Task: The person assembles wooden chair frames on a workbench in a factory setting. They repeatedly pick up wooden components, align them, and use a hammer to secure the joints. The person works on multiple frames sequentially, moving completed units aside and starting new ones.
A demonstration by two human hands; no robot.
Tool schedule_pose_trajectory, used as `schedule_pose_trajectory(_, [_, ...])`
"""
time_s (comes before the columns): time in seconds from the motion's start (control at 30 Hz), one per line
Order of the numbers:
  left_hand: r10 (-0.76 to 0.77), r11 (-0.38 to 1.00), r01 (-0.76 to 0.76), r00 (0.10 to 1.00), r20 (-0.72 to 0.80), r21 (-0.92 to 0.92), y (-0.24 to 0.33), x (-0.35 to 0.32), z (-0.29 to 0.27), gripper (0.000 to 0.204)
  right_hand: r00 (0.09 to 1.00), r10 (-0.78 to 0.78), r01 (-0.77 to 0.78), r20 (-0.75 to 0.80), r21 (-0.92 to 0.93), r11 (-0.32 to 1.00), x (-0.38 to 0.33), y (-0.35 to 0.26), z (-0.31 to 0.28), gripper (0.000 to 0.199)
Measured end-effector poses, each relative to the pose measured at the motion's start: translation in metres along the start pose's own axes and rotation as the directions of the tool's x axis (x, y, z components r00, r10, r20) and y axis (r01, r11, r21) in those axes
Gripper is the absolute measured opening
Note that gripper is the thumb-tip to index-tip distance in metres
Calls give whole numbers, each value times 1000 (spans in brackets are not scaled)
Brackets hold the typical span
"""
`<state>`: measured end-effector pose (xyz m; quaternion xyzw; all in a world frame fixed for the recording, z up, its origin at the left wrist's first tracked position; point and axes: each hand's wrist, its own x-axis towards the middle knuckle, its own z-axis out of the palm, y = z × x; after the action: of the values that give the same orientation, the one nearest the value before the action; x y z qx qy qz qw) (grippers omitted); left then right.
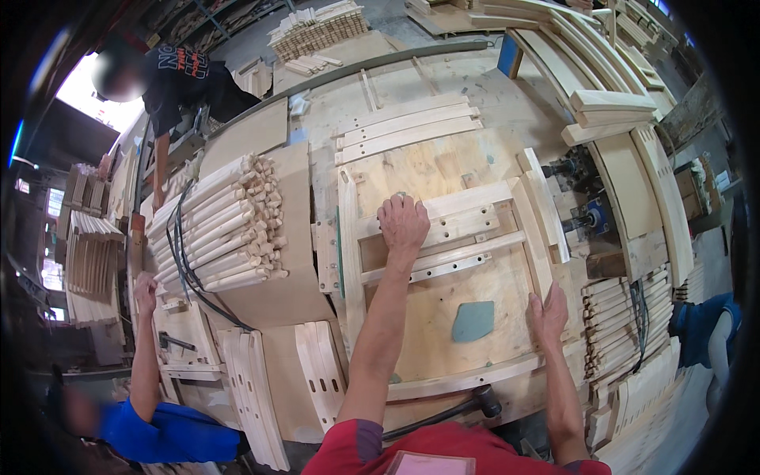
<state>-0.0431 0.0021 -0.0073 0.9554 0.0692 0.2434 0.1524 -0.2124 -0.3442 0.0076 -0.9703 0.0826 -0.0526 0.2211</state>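
My left hand (404,224) lies flat, palm down, on the upper crosspiece of a pale wooden chair-back frame (443,237) laid on the plywood workbench (412,166). My right hand (548,313) presses on the frame's right curved upright (532,237), fingers spread. The frame has two side rails and two slotted cross slats. Neither hand holds a tool. A grey-green pad (473,321) lies on the bench below the slats, between my arms. A dark mallet (483,402) rests at the near edge of the bench.
A pile of turned wooden legs (229,226) lies left with black cables across it. Curved slats (408,127) lie beyond the frame. A clamp fixture (582,198) stands right. One person in blue (158,427) works at lower left, another in black (178,83) at top left.
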Motion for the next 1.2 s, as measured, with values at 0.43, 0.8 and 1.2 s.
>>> schedule_pose_trajectory(0.43, [-21, 1000, 20, 998, 54, 13, -1, 2, -3, 26, 998, 50, -53, 40, 75, 996, 1, -2, -4, 63])
schedule_pose_trajectory(0.8, [-18, 1000, 18, 1000, 9, 1, 2, 3, -5, 24, 1000, 15, -14, 15, -30, 999, 4, -6, 1, 63])
schedule_pose_trajectory(1.2, [-42, 999, 43, 999, 27, -22, 2, 2, -4, 23, 1000, 13, -14, -20, -4, 1000, 1, -11, 0, 60])
